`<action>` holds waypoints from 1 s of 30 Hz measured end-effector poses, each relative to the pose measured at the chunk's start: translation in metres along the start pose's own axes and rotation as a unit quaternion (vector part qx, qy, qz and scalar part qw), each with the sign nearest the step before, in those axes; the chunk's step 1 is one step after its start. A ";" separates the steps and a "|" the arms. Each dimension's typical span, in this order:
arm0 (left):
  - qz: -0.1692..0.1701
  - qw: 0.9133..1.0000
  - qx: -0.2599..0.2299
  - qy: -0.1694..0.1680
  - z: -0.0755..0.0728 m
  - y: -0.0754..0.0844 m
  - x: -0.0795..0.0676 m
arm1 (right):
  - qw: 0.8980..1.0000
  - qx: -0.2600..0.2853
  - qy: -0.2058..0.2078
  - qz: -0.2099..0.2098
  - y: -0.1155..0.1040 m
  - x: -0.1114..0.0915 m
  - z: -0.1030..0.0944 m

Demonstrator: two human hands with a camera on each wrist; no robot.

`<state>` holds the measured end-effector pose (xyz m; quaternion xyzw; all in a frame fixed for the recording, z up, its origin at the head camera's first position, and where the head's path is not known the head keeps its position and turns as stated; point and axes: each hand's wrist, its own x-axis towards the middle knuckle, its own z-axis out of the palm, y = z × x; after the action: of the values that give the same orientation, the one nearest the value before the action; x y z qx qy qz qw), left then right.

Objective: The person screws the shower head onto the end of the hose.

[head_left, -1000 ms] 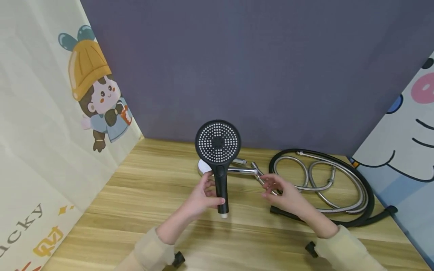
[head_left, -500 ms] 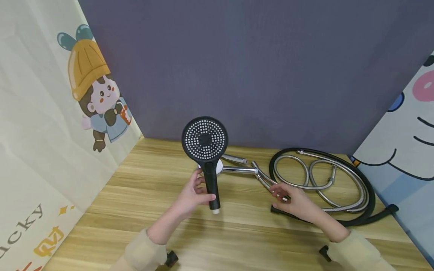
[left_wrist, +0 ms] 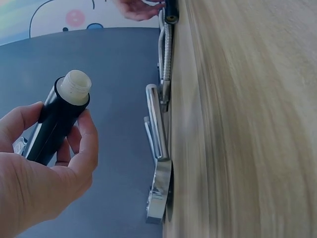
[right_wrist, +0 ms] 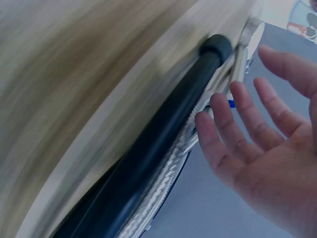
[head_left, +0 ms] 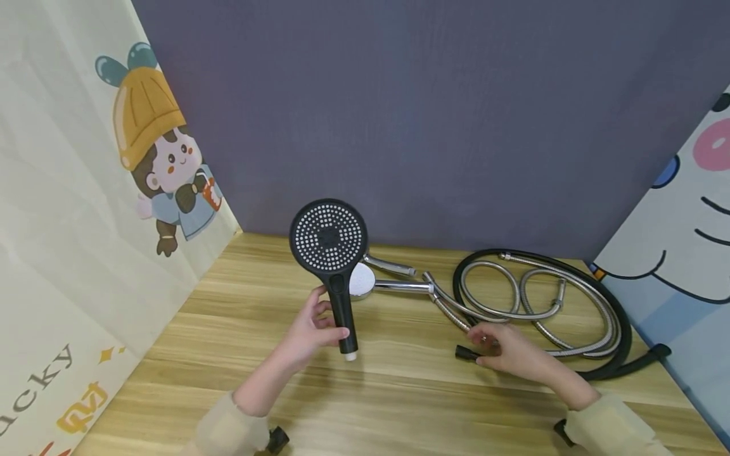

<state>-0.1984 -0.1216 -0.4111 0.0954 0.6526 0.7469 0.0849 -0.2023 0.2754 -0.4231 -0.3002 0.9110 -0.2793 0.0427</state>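
Note:
My left hand [head_left: 310, 330] grips a black shower head [head_left: 328, 235] by its handle, spray face toward the head camera. In the left wrist view the handle's white threaded end [left_wrist: 77, 85] points up past the fingers. My right hand [head_left: 516, 352] hovers by the end of a black shower hose [head_left: 467, 353]. The right wrist view shows its fingers [right_wrist: 247, 126] spread and apart from the hose, whose black end collar [right_wrist: 216, 48] lies just beyond them.
Two chrome shower heads [head_left: 403, 287] lie behind the black one. Coiled silver metal hoses [head_left: 513, 313] lie on the wooden table [head_left: 399, 405] at the right, inside the black hose's loop. A dark panel [head_left: 428, 126] stands at the back, with printed sheets [head_left: 51, 190] at the sides.
My left hand has carried the black shower head to the left, uncovering more of the chrome heads. My right hand has moved right and down to the black hose's end.

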 end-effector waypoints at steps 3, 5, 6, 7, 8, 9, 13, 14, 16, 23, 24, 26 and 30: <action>-0.001 1.000 -0.001 0.005 -0.002 -0.001 0.000 | 1.000 -0.024 -0.006 -0.018 0.005 -0.002 0.000; -0.001 1.000 -0.003 0.009 -0.003 -0.002 -0.001 | 0.999 -0.035 -0.013 -0.019 0.007 -0.004 0.000; 0.000 1.000 -0.004 0.009 -0.003 -0.001 -0.001 | 0.999 -0.038 -0.016 -0.017 0.009 -0.004 0.000; 0.001 1.000 -0.005 0.011 -0.003 -0.001 -0.001 | 0.999 -0.039 -0.018 -0.015 0.010 -0.005 0.001; 0.003 1.000 -0.006 0.012 -0.004 -0.001 -0.001 | 0.999 -0.041 -0.019 -0.013 0.011 -0.005 0.001; 0.003 1.000 -0.007 0.013 -0.004 -0.001 -0.001 | 0.999 -0.041 -0.020 -0.012 0.012 -0.005 0.001; 0.006 1.000 -0.012 0.016 -0.005 -0.001 -0.001 | 0.999 -0.045 -0.014 -0.006 0.015 -0.005 0.004; 0.006 1.000 -0.012 0.016 -0.006 -0.001 -0.002 | 0.999 -0.048 -0.013 -0.004 0.016 -0.005 0.005; 0.006 1.000 -0.011 0.014 -0.006 -0.002 -0.002 | 0.998 -0.057 -0.010 0.002 0.016 -0.005 0.007; 0.005 1.000 0.001 0.005 -0.006 -0.003 -0.003 | 0.998 -0.066 -0.015 -0.001 0.012 -0.003 0.013; 0.005 1.000 0.002 0.006 -0.006 -0.003 -0.003 | 0.998 -0.066 -0.017 0.001 0.011 -0.003 0.014; 0.003 1.000 0.003 0.008 -0.006 -0.002 -0.003 | 0.998 -0.068 -0.018 0.003 0.010 -0.003 0.014; 0.002 1.000 0.004 0.012 -0.005 0.001 -0.004 | 0.997 -0.069 -0.015 0.010 0.009 -0.003 0.015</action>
<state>-0.1954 -0.1275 -0.4109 0.0885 0.6566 0.7452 0.0755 -0.2009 0.2754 -0.4410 -0.2971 0.9305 -0.2108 0.0388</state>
